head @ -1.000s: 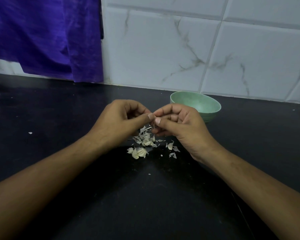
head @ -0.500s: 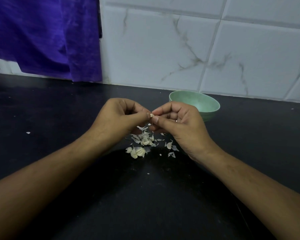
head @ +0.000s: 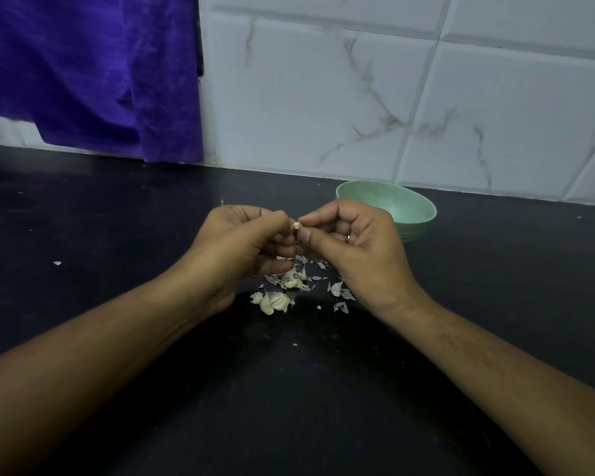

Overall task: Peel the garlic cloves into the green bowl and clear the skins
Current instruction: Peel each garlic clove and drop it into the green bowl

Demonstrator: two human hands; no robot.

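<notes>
Head cam, so looking down on a black counter with a green bowl at the back by the tiles. Using that bowl as the anchor for everything.

Just in front of it and a touch left: left hand and right hand, both curled up tight, fingertips meeting in a pinch. Parked in pretty much the same spot by the bowl as a second ago, same grip too.

Further out in front of the bowl, under the hands: scattered pile of skins, then a clump of cloves that looks unpeeled, then one loose clove just beside the pile.

Smallest bit last: garlic clove pinched between both sets of fingertips. Only real difference here: more white showing between the thumbs now, where a second ago mostly just a thin strand of skin dangling. Reads as the skin coming away, so probably close to dropping this one in the bowl, a short reach back and right.

Can't tell what's already inside the bowl, bottom hidden behind the right hand. Plenty left either way: more peeling, then clearing skins.
</notes>
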